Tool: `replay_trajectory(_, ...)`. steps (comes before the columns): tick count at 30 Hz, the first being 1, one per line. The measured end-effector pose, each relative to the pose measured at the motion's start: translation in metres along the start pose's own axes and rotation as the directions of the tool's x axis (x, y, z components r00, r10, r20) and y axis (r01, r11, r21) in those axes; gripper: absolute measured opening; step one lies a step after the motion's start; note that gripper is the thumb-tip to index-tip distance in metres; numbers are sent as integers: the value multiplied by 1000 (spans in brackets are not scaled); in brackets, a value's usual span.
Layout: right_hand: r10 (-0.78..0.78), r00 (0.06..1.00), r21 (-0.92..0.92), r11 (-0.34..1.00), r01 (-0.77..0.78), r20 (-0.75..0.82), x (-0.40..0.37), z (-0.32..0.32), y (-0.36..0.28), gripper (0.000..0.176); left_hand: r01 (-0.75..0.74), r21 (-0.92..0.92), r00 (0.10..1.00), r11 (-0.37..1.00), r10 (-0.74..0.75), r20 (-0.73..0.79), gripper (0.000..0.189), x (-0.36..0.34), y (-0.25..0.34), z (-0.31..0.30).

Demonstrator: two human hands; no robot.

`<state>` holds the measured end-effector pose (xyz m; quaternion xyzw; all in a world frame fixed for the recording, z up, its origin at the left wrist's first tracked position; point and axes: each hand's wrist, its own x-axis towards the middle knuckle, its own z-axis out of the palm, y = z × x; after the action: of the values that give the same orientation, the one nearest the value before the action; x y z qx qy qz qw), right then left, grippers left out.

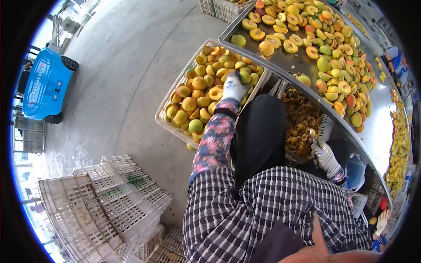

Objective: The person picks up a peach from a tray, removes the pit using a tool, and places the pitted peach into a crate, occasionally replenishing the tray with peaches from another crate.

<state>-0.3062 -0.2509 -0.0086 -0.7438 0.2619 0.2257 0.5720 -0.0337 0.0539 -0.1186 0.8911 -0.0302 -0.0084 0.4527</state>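
My left hand [235, 88], in a white glove, reaches into a pale plastic crate [164, 111] heaped with whole and halved yellow peaches [189, 104]. Its fingers curl against a greenish peach [244, 78]; the fingertips are partly hidden. My right hand [326, 158], in a striped glove, is closed around a small metal-ended tool [312, 133] that looks like a pitting spoon. That hand hovers at the edge of a crate of brown pits and scraps [299, 118]. Above it, a metal table [280, 59] carries many peach halves [335, 74].
Stacked empty-looking crates [105, 197] stand on the concrete floor at lower left. A blue vehicle [50, 85] is parked at far left. Another crate [223, 9] stands behind the table. At right are a blue container [355, 172] and another person's gloved hand [382, 222].
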Motion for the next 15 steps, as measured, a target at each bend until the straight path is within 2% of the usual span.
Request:
replay_trajectory(1,6,1000,-2,1000,-6,-9,-2,0,-4,26,-64,66,997,996,61,47,71,14,4,14)
replay_trajectory(3,-12,1000,-17,1000,11,-6,-1,-4,1,24,-91,42,993,995,88,74,61,41,13,41)
replay_trajectory(4,-9,1000,-10,1000,9,-7,-1,-5,1,24,-215,89,976,973,211,44,55,53,12,53)
replay_trajectory(8,-12,1000,1,1000,12,-7,5,-12,15,34,-281,87,959,956,282,0,47,93,-12,107)
replay_trajectory(10,18,999,-13,1000,-19,-35,0,-13,7,34,-396,291,918,871,364,160,43,95,-8,108)
replay_trajectory(11,35,999,-15,999,-36,-40,3,-15,7,33,-442,389,895,808,370,248,42,91,-9,103)
replay_trajectory(13,65,997,12,998,-65,-51,5,-8,2,32,-371,407,900,834,216,378,41,80,12,76)
replay_trajectory(15,15,999,-29,999,-16,-42,13,-8,11,31,-361,379,922,852,266,280,41,71,5,77)
